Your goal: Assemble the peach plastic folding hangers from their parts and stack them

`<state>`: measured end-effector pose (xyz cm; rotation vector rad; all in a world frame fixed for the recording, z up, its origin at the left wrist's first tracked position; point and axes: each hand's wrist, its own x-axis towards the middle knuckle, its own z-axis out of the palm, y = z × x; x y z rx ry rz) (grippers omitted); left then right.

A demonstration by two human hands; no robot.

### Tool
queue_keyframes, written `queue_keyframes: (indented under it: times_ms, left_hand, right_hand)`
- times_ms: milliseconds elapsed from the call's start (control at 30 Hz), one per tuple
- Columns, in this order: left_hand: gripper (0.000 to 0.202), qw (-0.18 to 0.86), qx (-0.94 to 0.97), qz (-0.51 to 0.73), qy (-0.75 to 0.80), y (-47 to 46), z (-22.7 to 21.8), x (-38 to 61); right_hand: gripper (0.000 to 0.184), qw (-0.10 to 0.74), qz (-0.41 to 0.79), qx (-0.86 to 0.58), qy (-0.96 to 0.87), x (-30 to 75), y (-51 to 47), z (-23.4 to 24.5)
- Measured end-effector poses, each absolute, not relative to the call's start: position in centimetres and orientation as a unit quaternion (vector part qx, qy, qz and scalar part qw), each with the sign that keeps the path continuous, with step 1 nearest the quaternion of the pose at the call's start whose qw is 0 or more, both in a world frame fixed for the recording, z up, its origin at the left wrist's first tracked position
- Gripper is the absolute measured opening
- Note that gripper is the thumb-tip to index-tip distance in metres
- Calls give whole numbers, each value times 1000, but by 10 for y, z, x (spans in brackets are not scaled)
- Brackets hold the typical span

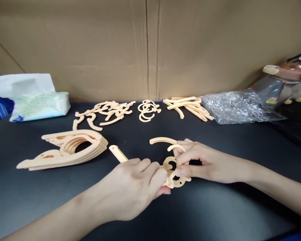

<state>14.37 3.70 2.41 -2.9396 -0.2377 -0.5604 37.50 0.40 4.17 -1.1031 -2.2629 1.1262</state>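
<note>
left hand [137,184]: closed around a cream plastic assembly [177,184], right of the stacked frames [96,147] | right hand [198,159]: pinching the same assembly | tissue pack [40,106]: behind the stacked frames, slightly left; its printing too blurred to read

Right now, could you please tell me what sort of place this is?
Probably a small hand-assembly workspace, judging by the black table, the grouped beige pieces and the crumpled clear plastic.
</note>
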Motion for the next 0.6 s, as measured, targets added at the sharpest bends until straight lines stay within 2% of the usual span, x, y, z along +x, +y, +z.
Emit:
queue_keyframes:
  times_ms: [200, 367, 500, 600]
  left_hand:
    - [24, 52, -982, -154, -91, 40, 18, 143]
    - [16, 4, -975, -183, -125, 42, 19, 141]
    - [17, -52, -960, -208, -179, 37, 24, 139]
    - [14, -184, -921, -207, -273, 35, 28, 136]
  right_hand:
    - [29, 176, 314, -429, -829, 371, -3, 43]
    - [27, 233, 252, -467, -815, 373, -4, 38]
    - [15, 296, 246, -486, -785, 378, -1, 31]
    - [39, 347, 226, -492, -766, 383, 1, 26]
